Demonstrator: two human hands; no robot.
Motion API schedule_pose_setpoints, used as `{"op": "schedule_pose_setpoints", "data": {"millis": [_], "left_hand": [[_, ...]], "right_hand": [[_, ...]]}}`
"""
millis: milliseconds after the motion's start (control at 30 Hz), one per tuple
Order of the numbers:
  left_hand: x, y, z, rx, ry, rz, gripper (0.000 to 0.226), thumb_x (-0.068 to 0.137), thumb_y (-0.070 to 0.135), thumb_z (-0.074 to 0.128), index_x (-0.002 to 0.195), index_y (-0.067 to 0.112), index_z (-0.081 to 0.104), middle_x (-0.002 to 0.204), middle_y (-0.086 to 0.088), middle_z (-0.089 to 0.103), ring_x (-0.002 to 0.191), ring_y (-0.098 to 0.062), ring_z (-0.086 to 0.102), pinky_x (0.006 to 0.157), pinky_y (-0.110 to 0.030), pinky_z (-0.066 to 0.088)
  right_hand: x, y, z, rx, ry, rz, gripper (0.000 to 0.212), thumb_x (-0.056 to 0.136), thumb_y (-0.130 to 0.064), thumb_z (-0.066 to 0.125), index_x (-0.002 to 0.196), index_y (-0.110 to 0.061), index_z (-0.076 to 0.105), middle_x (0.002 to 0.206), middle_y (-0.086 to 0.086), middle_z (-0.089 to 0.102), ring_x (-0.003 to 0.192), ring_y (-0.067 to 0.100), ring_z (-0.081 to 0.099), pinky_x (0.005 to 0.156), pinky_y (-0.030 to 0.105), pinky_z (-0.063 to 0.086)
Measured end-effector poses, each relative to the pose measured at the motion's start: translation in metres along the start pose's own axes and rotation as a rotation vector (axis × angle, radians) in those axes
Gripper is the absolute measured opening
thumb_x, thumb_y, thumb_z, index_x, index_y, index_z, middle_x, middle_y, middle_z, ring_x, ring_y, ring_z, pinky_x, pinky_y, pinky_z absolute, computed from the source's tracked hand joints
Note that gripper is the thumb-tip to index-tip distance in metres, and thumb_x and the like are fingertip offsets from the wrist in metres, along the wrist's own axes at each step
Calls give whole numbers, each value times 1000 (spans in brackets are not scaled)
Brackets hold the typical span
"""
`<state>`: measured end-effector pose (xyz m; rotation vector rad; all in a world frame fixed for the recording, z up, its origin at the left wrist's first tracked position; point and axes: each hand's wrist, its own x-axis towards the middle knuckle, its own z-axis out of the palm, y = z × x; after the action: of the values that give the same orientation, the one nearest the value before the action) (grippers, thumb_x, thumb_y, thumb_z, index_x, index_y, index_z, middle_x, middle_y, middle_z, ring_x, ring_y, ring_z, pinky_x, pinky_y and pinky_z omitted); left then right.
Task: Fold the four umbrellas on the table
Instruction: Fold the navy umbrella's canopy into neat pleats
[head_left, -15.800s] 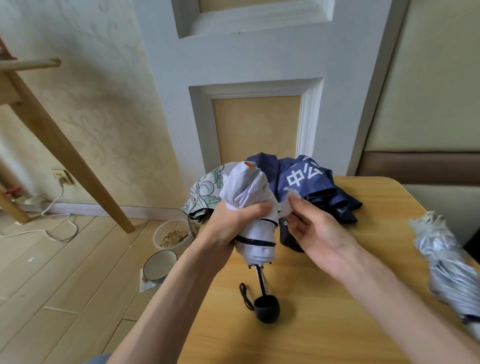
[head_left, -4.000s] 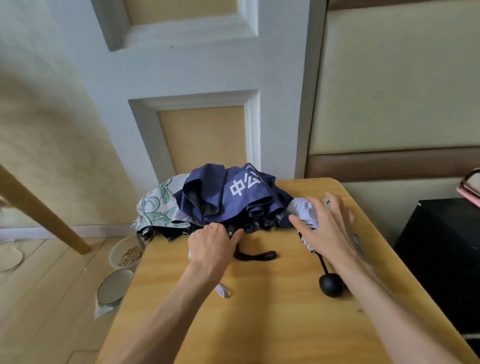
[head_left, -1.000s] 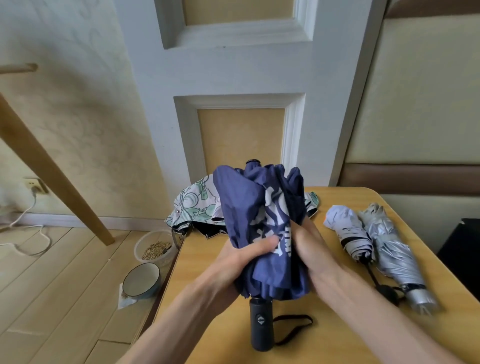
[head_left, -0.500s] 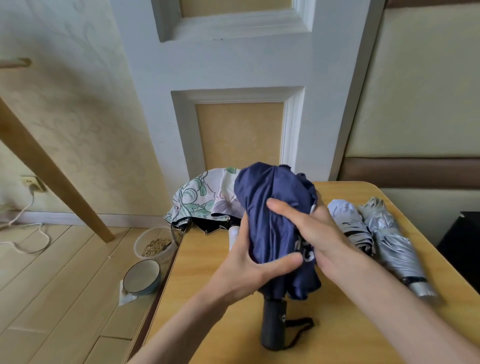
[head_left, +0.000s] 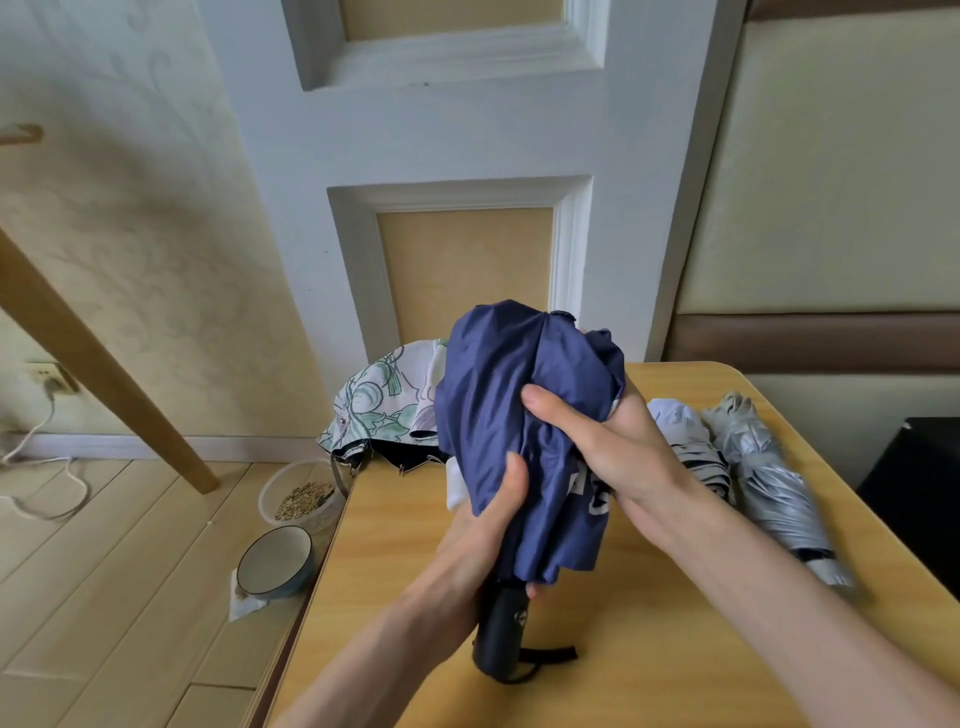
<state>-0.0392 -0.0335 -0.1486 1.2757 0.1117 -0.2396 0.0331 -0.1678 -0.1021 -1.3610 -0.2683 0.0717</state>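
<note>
**Pale wooden bench (head_left: 675, 649): third fold under way, one still to go**

Standing upright over the middle of the bench is the navy-blue fabric folding umbrella (head_left: 498, 415). Its black cylindrical handle (head_left: 501, 634) points down onto the wood, and a black wrist strap (head_left: 550, 656) trails beside it. Four seconds ago this umbrella lay as a loose heap at the back. A second ago its white lettering faced forward, and now only a sliver shows below the right wrist. The canopy has been turned round its shaft and looks slimmer, so the pleats seem to be winding in. It is not yet tied shut, and I judge that to be the step left on this one.

The left grip (head_left: 483, 525) is clenched round the lower canopy just above the handle, with its thumb pressed into the cloth. The right grip (head_left: 608, 441) clasps the upper canopy, thumb across the front and fingers hidden behind.

Just right of the hands lie a rolled white fabric umbrella (head_left: 685, 441) and a rolled silver one (head_left: 769, 483), side by side and touching; both look finished. Behind, at the bench's far left edge, a white umbrella with a green floral print (head_left: 379, 405) sprawls unfolded.
</note>
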Motion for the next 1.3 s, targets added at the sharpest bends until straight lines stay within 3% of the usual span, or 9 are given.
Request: {"op": "schedule_pose_setpoints", "data": {"millis": [167,300,467,600,833,933,1100,1233,1300], "left_hand": [[5,1,1,-145,10,-52,101,75,94,60,153,31,47,138,-10,70,108,-33,75,76,-50,64],[9,3,-11,169,472,297,120,68,83,78,160,57,5,163,13,30,147,-16,45,121,-49,38],[4,8,-23,717,682,879,54,98,31,71,149,37,53,153,10,37,145,-4,37,117,-26,38],[-1,13,-7,475,233,584,76,97,43,70,163,34,33,153,30,47,142,11,43,116,-16,39],[-6,14,-4,77,21,209,69,82,40,85,138,11,59,115,-5,79,107,-27,77,84,-34,63],[-10,11,-1,-31,-86,97,54,96,34,74,143,12,57,127,-15,75,113,-34,74,87,-39,63],[-4,8,-5,27,11,53,72,81,60,77,141,24,61,130,-3,75,121,-25,71,112,-47,51],[-2,9,-10,-6,96,94,63,85,61,75,137,26,63,124,-6,77,113,-28,75,101,-46,56],[1,11,-17,-18,125,114,76,83,65,79,145,26,56,130,-5,75,118,-28,73,103,-47,57]], "right_hand": [[4,10,1,-11,156,-47,46,84,-10,88,121,-25,65,109,-6,79,99,11,77,86,32,63],[5,13,-3,-21,199,-96,47,85,-8,86,120,-29,62,110,-7,77,95,8,77,75,22,62],[6,16,-2,-66,188,-100,52,86,-9,86,123,-35,61,118,-6,76,106,13,76,96,43,62],[0,12,3,32,141,-69,50,85,-6,86,126,-26,63,110,-5,80,102,17,78,84,36,65],[-5,7,11,148,60,-39,56,85,-9,84,136,-16,62,120,4,78,109,24,76,90,41,64],[-7,8,11,125,-1,-75,59,87,-7,81,140,-24,60,121,-3,78,109,16,76,87,29,63],[-2,3,6,-36,-113,-49,37,92,-20,79,124,-31,64,113,-14,79,109,7,74,85,19,59],[8,-6,-13,-465,-117,-129,81,79,-67,77,150,-50,43,141,-24,52,127,-9,54,106,27,48],[9,-11,-20,-547,-68,-288,70,85,-62,71,149,-49,47,142,-18,45,129,-5,51,104,23,45]]}}
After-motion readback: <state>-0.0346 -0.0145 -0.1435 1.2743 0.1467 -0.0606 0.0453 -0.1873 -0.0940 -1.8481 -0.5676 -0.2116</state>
